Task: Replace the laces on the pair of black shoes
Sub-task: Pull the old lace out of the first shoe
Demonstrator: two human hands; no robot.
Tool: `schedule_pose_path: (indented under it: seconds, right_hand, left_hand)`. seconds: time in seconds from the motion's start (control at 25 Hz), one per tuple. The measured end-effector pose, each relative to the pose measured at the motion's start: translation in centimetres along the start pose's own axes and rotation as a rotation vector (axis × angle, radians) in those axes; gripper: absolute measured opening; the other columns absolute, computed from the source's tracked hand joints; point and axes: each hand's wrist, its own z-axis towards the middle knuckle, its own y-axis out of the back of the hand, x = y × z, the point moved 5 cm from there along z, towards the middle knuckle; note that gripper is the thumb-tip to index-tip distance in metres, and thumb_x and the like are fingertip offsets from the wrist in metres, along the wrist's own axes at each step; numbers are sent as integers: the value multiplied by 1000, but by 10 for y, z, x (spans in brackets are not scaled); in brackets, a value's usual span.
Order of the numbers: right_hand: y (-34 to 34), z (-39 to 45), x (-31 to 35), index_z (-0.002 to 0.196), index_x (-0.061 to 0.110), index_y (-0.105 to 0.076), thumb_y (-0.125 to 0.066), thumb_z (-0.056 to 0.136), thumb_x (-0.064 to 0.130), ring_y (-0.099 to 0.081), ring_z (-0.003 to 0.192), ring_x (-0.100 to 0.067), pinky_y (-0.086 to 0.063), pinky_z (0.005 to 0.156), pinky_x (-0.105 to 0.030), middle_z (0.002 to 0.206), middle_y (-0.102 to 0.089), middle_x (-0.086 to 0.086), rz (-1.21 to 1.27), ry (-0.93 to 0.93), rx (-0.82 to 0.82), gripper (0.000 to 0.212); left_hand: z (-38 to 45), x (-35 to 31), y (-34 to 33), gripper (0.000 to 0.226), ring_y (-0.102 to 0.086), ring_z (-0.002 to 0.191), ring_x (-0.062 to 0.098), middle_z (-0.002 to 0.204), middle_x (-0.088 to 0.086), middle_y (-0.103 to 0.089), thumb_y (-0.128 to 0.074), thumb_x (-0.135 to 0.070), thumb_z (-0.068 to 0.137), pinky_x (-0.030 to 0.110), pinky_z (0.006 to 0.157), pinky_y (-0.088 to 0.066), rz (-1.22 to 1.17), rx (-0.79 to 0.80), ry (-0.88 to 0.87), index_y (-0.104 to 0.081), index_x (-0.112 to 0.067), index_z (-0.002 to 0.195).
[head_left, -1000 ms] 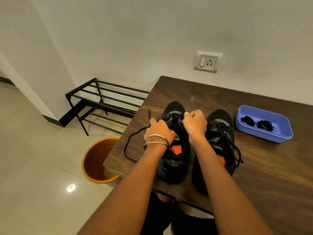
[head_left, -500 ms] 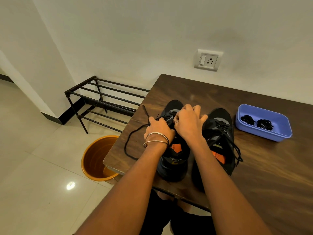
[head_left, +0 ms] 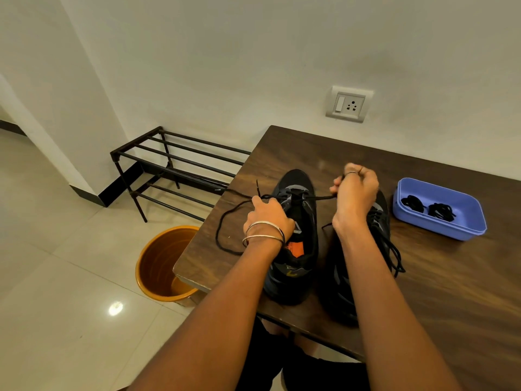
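Shoes are sitting side by side on the wooden counter (head_left: pixel 310 153). Left hand (head_left: pixel 266 215) is pinching one end of the black lace (head_left: pixel 318 197) beside the left shoe (head_left: pixel 298 235), while right hand (head_left: pixel 355 190) is gripping the other end above the right shoe (head_left: pixel 380 221). Two black lace bundles (head_left: pixel 428 208) are lying inside the blue tray (head_left: pixel 462 231). An orange bucket (head_left: pixel 158 266) is standing on the floor.

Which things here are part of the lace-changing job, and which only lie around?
Job: left shoe; right shoe; black lace pulled by left hand and right hand; blue tray with coiled laces.

Around: orange bucket; metal rack; wall socket.
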Motion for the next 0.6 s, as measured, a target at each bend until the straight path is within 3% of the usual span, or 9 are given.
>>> schedule_pose_path:
  seconds: [0.12,0.2,0.28,0.36,0.44,0.52,0.6]
  right_hand:
    - [-22,-6,6,121,25,-57,-61,90,28,-38,116,-20,-29,97,-41,116,-50,4,-904,525,227,31]
    - [-40,-18,-7,114,26,-65,-64,87,24,-27,124,-23,-24,100,-46,131,-42,3,-1233,657,472,27]
    - [-48,-26,-28,110,22,-68,-64,86,21,-27,125,-26,-25,99,-50,132,-42,2,-1437,674,584,24]
    - [-48,-25,-32,101,22,-71,-63,87,22,-34,120,-23,-27,95,-48,123,-50,5,-1407,689,524,16]
    - [-42,-20,-23,78,20,-74,-65,87,21,-47,109,-22,-33,91,-42,101,-63,6,-1190,581,462,13]
    - [-34,-16,-16,60,13,-70,-66,85,14,-61,87,-24,-48,88,-40,76,-68,-2,-875,362,423,25]
    - [-24,-16,-6,63,6,-71,-60,83,1,-68,76,-21,-57,85,-38,75,-71,-9,-377,91,284,23]
  left_hand:
    - [1,2,0,43,-52,114,39,142,14,-29,-58,-36,90,43,88,-45,4,3,12,-49,-15,126]
    - [3,2,-2,44,-53,112,39,141,14,-30,-59,-38,89,43,86,-45,6,7,10,-49,-15,126]
    - [4,2,-3,44,-54,109,39,141,15,-30,-58,-39,89,43,84,-45,8,5,8,-50,-14,123]
    - [5,2,-2,43,-54,110,39,142,16,-29,-59,-39,89,43,84,-45,8,8,9,-50,-14,123]
    - [4,1,-2,44,-53,112,39,145,16,-27,-59,-38,89,43,86,-45,13,16,14,-49,-15,125]
    - [2,0,-1,45,-51,116,39,148,16,-24,-59,-37,90,43,88,-44,14,25,21,-48,-15,128]
    - [2,0,0,46,-51,117,39,148,15,-24,-60,-37,90,44,90,-45,17,22,25,-48,-15,128]
